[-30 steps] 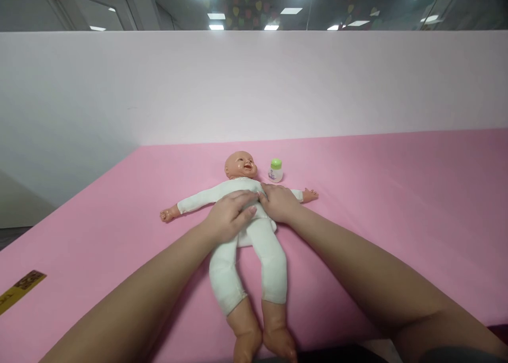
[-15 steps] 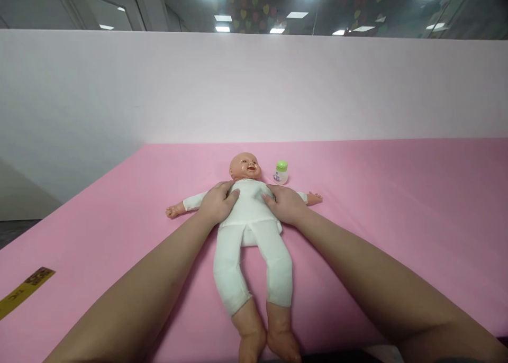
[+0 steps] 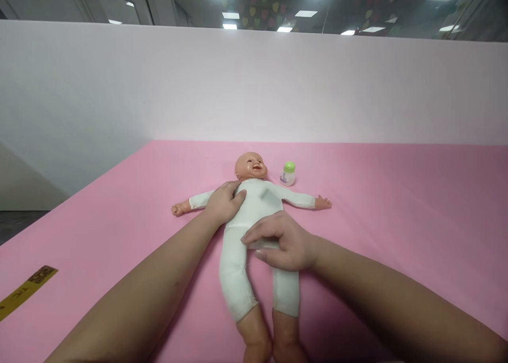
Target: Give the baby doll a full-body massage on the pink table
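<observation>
A baby doll (image 3: 256, 201) lies on its back, its head at the far side and its legs toward me. Its body is white cloth, while the head, hands and feet are skin-toned. My left hand (image 3: 225, 203) clasps the doll's side below the armpit, thumb on its chest. Over the doll's hips is my right hand (image 3: 289, 241), with fingers and thumb apart and nothing between them. I cannot tell whether its fingertips touch the cloth. Both doll arms stretch out sideways. Just beyond its shoulder stands a small clear bottle (image 3: 288, 177) with a green cap.
The doll and bottle rest on a pink tabletop (image 3: 397, 204). A white panel (image 3: 278, 82) rises along the back edge. At the near left, a yellow strip (image 3: 27, 294) with a printed code is on the pink surface.
My right hand has left the doll's side and moved toward me, over its hips. My left hand keeps its place on the doll. The view has shifted slightly.
</observation>
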`<state>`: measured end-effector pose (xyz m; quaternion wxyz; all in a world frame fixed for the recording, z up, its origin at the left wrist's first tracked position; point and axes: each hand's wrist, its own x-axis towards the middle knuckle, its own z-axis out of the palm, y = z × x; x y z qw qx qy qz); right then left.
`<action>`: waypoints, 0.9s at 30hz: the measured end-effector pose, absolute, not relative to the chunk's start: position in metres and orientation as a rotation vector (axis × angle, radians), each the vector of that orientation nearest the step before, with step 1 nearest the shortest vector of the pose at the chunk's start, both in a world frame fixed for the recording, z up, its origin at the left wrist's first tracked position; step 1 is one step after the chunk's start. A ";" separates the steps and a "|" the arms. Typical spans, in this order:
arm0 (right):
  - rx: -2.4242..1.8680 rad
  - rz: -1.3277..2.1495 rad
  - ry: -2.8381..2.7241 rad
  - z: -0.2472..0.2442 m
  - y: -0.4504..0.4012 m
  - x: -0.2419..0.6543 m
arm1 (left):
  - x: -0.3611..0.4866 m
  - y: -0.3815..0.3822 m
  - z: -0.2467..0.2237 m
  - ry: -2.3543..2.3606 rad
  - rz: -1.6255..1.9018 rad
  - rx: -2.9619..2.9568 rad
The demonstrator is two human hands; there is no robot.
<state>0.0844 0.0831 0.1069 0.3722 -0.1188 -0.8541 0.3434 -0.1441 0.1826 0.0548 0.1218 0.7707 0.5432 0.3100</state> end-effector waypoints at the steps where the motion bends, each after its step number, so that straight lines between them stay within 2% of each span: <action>1: -0.347 0.847 -2.196 0.103 0.088 0.086 | -0.143 0.183 0.054 1.593 0.897 2.253; 10: -0.966 0.343 -2.343 0.071 0.158 0.104 | -0.140 0.181 0.054 1.595 0.872 2.308; 19: -1.588 0.290 -2.355 0.070 0.167 0.127 | -0.142 0.182 0.053 1.637 0.816 2.354; 27: -1.857 0.284 -2.385 0.079 0.163 0.136 | -0.172 0.187 0.052 1.866 0.514 2.464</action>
